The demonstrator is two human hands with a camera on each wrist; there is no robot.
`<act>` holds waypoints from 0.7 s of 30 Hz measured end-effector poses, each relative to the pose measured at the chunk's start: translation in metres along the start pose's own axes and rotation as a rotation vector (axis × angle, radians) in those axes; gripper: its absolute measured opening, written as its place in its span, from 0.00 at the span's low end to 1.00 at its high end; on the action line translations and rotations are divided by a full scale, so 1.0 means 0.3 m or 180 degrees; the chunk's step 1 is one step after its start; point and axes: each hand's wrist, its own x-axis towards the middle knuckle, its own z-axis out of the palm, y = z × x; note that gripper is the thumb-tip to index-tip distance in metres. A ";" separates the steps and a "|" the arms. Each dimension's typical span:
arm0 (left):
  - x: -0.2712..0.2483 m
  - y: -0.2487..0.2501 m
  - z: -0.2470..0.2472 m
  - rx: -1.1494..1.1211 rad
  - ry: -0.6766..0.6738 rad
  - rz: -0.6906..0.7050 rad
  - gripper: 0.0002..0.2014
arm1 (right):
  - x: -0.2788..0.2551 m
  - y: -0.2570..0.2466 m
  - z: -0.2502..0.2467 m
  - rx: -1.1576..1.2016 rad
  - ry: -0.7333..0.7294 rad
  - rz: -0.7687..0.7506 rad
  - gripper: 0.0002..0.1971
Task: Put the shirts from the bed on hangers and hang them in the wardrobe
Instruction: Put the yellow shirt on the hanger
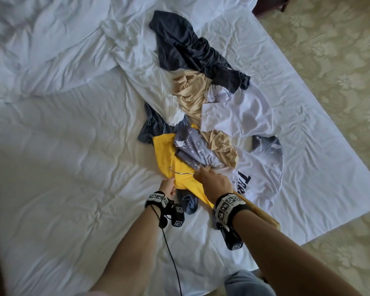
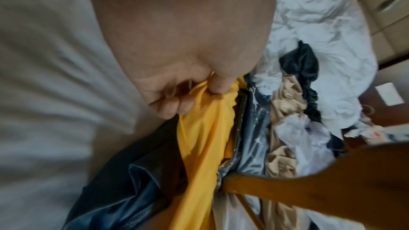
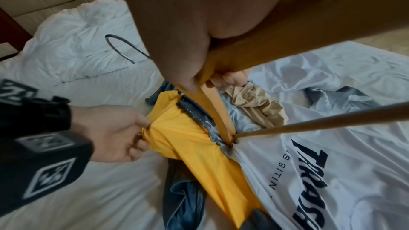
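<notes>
Both forearms reach out over the bed (image 1: 62, 189) to the near end of the clothes pile. The left hand (image 1: 167, 186) pinches a bunched edge of the yellow shirt (image 1: 169, 161) between thumb and curled fingers (image 2: 170, 106). The right hand (image 1: 214, 182), knuckles up, wraps its fingers round the wooden hanger (image 3: 276, 45), one end pushed into the yellow shirt, its metal hook (image 1: 181, 172) lying on the fabric
</notes>
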 end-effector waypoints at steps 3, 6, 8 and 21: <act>-0.130 -0.002 0.026 0.0197 -0.0210 0.0135 0.23 | -0.025 0.017 -0.037 0.0247 0.0079 0.0055 0.16; -0.264 -0.020 0.074 0.0354 -0.0387 0.0300 0.21 | -0.071 0.034 -0.079 0.0714 0.0079 0.0373 0.15; -0.353 -0.028 0.096 0.0241 -0.0313 0.0404 0.17 | -0.107 0.057 -0.119 0.1166 0.0187 0.0597 0.08; -1.149 0.131 -0.103 -0.1612 0.0467 0.2064 0.12 | -0.441 0.176 -0.324 0.3149 0.1267 0.0639 0.06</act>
